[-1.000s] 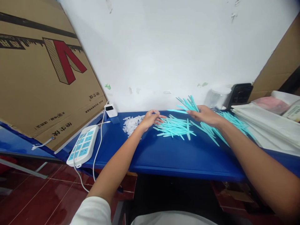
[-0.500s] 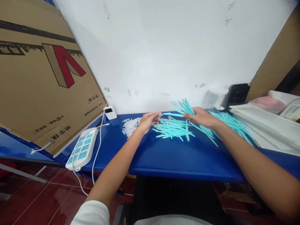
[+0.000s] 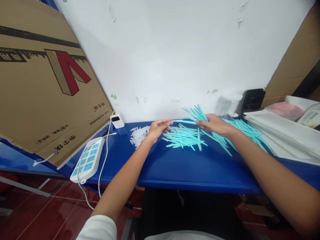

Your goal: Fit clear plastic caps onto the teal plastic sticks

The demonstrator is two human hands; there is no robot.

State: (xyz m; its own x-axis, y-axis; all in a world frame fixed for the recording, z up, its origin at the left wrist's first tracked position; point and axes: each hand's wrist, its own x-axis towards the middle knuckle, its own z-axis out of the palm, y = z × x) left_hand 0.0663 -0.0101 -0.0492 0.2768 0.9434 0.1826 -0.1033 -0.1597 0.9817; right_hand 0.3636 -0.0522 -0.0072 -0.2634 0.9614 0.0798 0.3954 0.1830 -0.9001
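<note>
My right hand (image 3: 216,125) is closed round a fanned bunch of slim teal sticks (image 3: 199,114). Between its thumb and fingers one flat teal stick (image 3: 185,121) points left, its end reaching the fingertips of my left hand (image 3: 160,129). Those left fingers pinch a small translucent whitish piece, mostly hidden by the fingertips. Below the hands lies a loose pile of teal sticks (image 3: 185,137). More teal sticks (image 3: 246,130) are spread to the right, partly behind my right hand. Just left of my left hand is a heap of small translucent white pieces (image 3: 138,136).
A white power strip (image 3: 88,159) with cables and a small white device (image 3: 117,121) occupy the left of the blue table (image 3: 175,170). A cardboard box (image 3: 50,93) stands beyond. On the right are a clear jar (image 3: 228,105), a black object (image 3: 252,101) and stacked white sheets (image 3: 282,138).
The stick in my right hand and my left fingertips have come together; the small translucent piece shows less now. Otherwise the hands are nearly still, and the view has shifted very slightly.
</note>
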